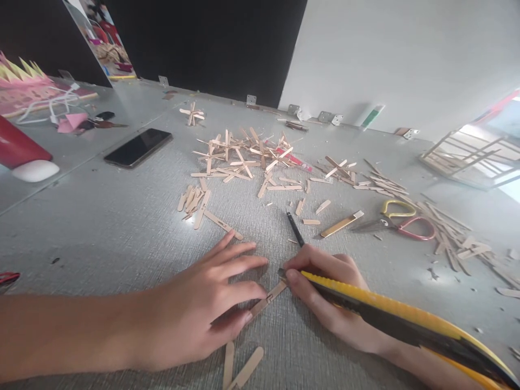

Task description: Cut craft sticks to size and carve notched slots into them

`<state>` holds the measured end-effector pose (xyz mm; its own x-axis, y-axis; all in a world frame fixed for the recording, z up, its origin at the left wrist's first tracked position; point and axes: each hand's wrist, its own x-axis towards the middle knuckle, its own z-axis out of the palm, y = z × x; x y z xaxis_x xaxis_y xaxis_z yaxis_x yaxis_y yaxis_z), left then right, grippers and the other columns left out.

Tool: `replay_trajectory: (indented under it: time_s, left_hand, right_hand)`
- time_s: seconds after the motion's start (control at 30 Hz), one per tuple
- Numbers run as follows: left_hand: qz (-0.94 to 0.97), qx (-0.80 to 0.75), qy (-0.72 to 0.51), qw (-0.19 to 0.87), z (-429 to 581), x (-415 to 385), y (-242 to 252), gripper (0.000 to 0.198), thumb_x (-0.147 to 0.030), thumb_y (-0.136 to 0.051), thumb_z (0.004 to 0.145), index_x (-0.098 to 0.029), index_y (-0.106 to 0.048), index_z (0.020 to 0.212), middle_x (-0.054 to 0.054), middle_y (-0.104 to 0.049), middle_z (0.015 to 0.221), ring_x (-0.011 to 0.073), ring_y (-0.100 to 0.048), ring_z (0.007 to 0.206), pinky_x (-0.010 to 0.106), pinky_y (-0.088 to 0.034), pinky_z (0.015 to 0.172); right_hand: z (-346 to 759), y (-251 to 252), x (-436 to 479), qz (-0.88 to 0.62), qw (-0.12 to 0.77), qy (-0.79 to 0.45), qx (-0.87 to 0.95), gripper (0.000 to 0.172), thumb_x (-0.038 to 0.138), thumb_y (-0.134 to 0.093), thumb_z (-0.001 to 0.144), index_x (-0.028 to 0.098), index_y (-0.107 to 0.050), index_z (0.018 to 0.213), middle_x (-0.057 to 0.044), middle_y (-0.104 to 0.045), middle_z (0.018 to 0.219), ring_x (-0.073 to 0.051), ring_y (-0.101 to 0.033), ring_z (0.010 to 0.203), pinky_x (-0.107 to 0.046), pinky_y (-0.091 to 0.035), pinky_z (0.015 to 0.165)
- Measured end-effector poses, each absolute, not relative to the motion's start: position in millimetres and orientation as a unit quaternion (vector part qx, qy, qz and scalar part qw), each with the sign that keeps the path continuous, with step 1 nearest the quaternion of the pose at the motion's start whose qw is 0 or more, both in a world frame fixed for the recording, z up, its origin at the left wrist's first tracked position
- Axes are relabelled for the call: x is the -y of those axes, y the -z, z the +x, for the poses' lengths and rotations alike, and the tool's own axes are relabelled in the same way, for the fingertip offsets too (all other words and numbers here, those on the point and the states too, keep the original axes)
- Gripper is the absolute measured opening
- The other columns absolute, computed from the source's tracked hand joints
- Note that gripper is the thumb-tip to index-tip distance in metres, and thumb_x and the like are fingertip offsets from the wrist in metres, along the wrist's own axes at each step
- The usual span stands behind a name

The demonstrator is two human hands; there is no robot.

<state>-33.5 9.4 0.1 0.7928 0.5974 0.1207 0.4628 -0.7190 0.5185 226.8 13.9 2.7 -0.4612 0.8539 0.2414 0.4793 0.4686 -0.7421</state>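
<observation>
My left hand lies spread on the grey table, its thumb and index finger at a notched wooden stick. My right hand is closed round a yellow and black cutter, whose tip is near the stick's upper right end. A thin black pen-like tool stands out beyond my right fingers; whether they touch it is unclear. Two plain sticks lie below my left hand. Just beyond my left fingertips is another stick with a slot.
Crossed stick pieces are heaped at the back middle. Scissors and loose sticks lie right, near a wooden frame. A phone and a red object are left. Panels rise behind.
</observation>
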Motion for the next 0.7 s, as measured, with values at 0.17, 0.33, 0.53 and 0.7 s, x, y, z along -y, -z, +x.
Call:
replay_trajectory:
  time_s: [0.17, 0.33, 0.53, 0.7]
  left_hand:
    - [0.92, -0.286, -0.141, 0.23, -32, -10, 1, 0.028, -0.016, -0.053, 0.101, -0.027, -0.066, 0.123, 0.004, -0.056, 0.151, 0.0281, -0.036, 0.152, 0.06, -0.02, 0.129]
    - [0.92, -0.284, -0.139, 0.23, -33, -9, 1, 0.026, -0.016, -0.048, 0.105, -0.026, -0.066, 0.12, 0.003, -0.055, 0.152, 0.0257, -0.037, 0.152, 0.056, -0.022, 0.129]
    - [0.92, -0.279, -0.147, 0.232, -32, -12, 3, 0.014, -0.025, -0.054, 0.106, -0.021, -0.065, 0.115, 0.005, -0.057, 0.151, 0.0272, -0.036, 0.152, 0.056, -0.02, 0.13]
    - [0.922, -0.269, -0.182, 0.212, -30, -12, 5, 0.018, -0.014, -0.051, 0.104, -0.018, -0.064, 0.115, 0.006, -0.061, 0.145, 0.0243, -0.043, 0.147, 0.051, -0.023, 0.131]
  right_hand:
    - [226, -3, -14, -0.412, 0.308, -0.308, 0.8, 0.021, 0.028, -0.056, 0.1, 0.022, -0.059, 0.08, 0.007, -0.051, 0.053, -0.008, -0.043, 0.042, -0.024, -0.031, 0.042]
    - [227, -3, -13, -0.409, 0.308, -0.312, 0.8, 0.019, 0.027, -0.057, 0.099, 0.021, -0.059, 0.081, 0.008, -0.05, 0.054, -0.007, -0.043, 0.044, -0.023, -0.031, 0.043]
    - [230, 1, -13, -0.388, 0.315, -0.284, 0.818, 0.008, 0.021, -0.058, 0.1, 0.022, -0.059, 0.093, 0.008, -0.055, 0.06, -0.007, -0.044, 0.046, -0.021, -0.037, 0.044]
    - [230, 1, -4, -0.256, 0.243, -0.04, 0.935, 0.022, 0.01, -0.05, 0.102, 0.013, -0.059, 0.122, -0.003, -0.066, 0.076, -0.014, -0.055, 0.055, -0.028, -0.043, 0.046]
